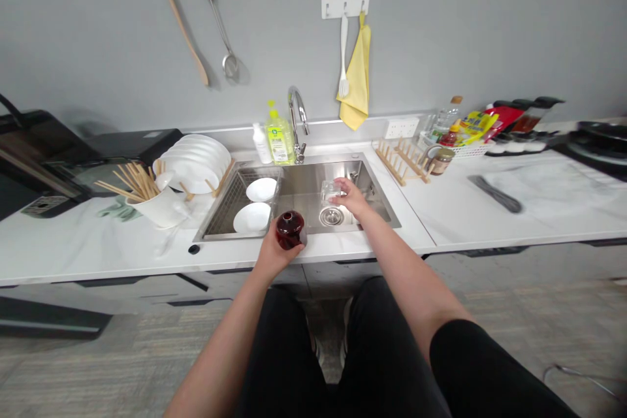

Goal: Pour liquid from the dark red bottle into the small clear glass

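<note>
My left hand (277, 249) is closed around a dark red-brown, glossy round vessel (290, 228) with a small knob or neck on top; I cannot tell which. It is held at the sink's front edge. Over the basin of the steel sink (313, 189), my right hand (351, 197) grips a see-through glass cup (329, 191), just above and behind the drain strainer (331, 215). Two white bowls, one at the back (261, 189) and one in front (251, 217), sit in the wire basket (230, 196) in the sink's left part.
White plates (193, 160) stand in a rack on the left, beside a white holder (159, 208) of chopsticks. Behind the sink are the faucet (296, 117) and a yellow-green soap bottle (279, 140). At right are a wooden rack (404, 160), a jar (441, 161) and a whisk-like tool (497, 194).
</note>
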Tool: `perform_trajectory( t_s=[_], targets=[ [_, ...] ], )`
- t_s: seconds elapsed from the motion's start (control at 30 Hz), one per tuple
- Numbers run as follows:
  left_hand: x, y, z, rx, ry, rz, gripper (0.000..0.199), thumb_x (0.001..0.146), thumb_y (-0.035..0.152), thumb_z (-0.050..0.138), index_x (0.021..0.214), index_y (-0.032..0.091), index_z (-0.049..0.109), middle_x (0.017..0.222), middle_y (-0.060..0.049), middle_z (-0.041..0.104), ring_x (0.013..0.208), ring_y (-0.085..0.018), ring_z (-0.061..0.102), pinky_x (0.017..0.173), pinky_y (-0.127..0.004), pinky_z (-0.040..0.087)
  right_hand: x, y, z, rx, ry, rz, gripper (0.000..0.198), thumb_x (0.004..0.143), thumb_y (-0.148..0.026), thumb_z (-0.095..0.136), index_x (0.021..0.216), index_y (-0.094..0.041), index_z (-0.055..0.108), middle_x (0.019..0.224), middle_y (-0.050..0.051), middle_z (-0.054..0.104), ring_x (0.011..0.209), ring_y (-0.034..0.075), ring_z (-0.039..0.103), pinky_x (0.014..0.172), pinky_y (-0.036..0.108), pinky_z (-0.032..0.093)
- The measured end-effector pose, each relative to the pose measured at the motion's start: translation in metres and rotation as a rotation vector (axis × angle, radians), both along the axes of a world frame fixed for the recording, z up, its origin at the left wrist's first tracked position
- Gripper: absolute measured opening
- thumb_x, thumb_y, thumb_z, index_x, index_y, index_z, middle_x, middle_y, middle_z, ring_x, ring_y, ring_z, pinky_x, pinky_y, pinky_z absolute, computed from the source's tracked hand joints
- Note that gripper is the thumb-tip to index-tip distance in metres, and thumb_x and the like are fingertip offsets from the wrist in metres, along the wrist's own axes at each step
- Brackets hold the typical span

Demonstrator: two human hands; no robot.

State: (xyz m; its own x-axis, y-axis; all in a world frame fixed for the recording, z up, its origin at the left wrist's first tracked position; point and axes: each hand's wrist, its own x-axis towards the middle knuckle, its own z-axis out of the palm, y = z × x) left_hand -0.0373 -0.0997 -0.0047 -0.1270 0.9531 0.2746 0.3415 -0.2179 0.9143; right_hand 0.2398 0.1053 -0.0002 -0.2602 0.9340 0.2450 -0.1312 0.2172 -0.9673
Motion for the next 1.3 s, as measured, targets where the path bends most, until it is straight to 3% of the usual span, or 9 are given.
perform_trajectory(
  t_s=[0.3,0.5,0.63,1.0,1.1,1.2,1.27,1.3],
  targets=[
    [-0.007,-0.016,0.002,-0.022,0.078,-0.036,0.104,0.070,0.042,0.100,0.160,0.019,0.052,0.138,-0.016,0.076,0.135,-0.041,0.073,0.121,-0.062,0.054,0.020,-0.028,0.002,-0.001,-0.008,-0.010,0.082,0.053,-0.037,0.106,0.125,-0.031,0.066,0.132,0.008,0.075,0.123,0.032,0.072,0.103,0.050,0.064],
    [-0.005,-0.015,0.005,-0.078,-0.048,-0.069,0.111,0.068,0.042,0.100,0.163,0.019,0.048,0.139,-0.018,0.076,0.124,-0.038,0.077,0.111,-0.058,0.062,0.028,-0.040,0.004,0.010,-0.008,-0.037,0.083,0.052,-0.040,0.106,0.124,-0.030,0.065,0.130,0.008,0.075,0.121,0.032,0.071,0.102,0.050,0.064],
    [-0.006,-0.015,0.003,-0.084,-0.062,-0.085,0.110,0.069,0.042,0.101,0.163,0.019,0.048,0.136,-0.018,0.077,0.124,-0.039,0.078,0.112,-0.060,0.061,0.031,-0.045,0.005,0.014,-0.018,-0.058,0.085,0.051,-0.042,0.106,0.124,-0.031,0.065,0.127,0.007,0.075,0.118,0.031,0.072,0.101,0.049,0.063],
    [-0.008,-0.017,0.001,-0.014,-0.103,-0.147,0.125,0.068,0.044,0.103,0.173,0.022,0.038,0.158,-0.023,0.065,0.150,-0.042,0.064,0.129,-0.064,0.047,0.051,-0.082,0.012,0.002,-0.067,-0.042,0.084,0.057,-0.043,0.108,0.129,-0.031,0.066,0.135,0.009,0.076,0.122,0.033,0.075,0.102,0.047,0.061],
    [-0.022,-0.029,0.009,0.048,-0.041,-0.160,0.110,0.076,0.044,0.098,0.170,0.024,0.044,0.164,-0.021,0.061,0.150,-0.039,0.064,0.129,-0.060,0.048,0.055,-0.096,0.011,0.004,-0.083,-0.065,0.085,0.057,-0.043,0.108,0.129,-0.031,0.066,0.134,0.009,0.077,0.126,0.034,0.073,0.102,0.048,0.062],
    [-0.066,-0.047,0.022,0.116,0.068,0.009,0.058,0.089,0.049,0.084,0.140,0.022,0.071,0.147,-0.016,0.072,0.139,-0.034,0.070,0.123,-0.053,0.055,0.061,-0.112,0.010,0.015,-0.088,-0.064,0.085,0.059,-0.045,0.109,0.131,-0.032,0.066,0.134,0.009,0.078,0.128,0.034,0.073,0.105,0.050,0.062],
    [-0.110,-0.060,0.032,0.139,0.172,0.309,0.040,0.093,0.053,0.077,0.116,0.021,0.076,0.123,-0.011,0.077,0.117,-0.030,0.075,0.112,-0.049,0.060,0.066,-0.124,0.010,0.019,-0.102,-0.053,0.084,0.061,-0.045,0.109,0.132,-0.032,0.066,0.136,0.009,0.078,0.126,0.035,0.075,0.106,0.052,0.062],
    [-0.134,-0.066,0.038,0.123,0.218,0.490,0.040,0.094,0.053,0.075,0.115,0.020,0.075,0.114,-0.009,0.077,0.106,-0.028,0.075,0.108,-0.049,0.060,0.068,-0.129,0.010,0.022,-0.114,-0.046,0.084,0.062,-0.045,0.109,0.132,-0.032,0.066,0.136,0.010,0.077,0.125,0.035,0.075,0.106,0.053,0.063]
  ],
)
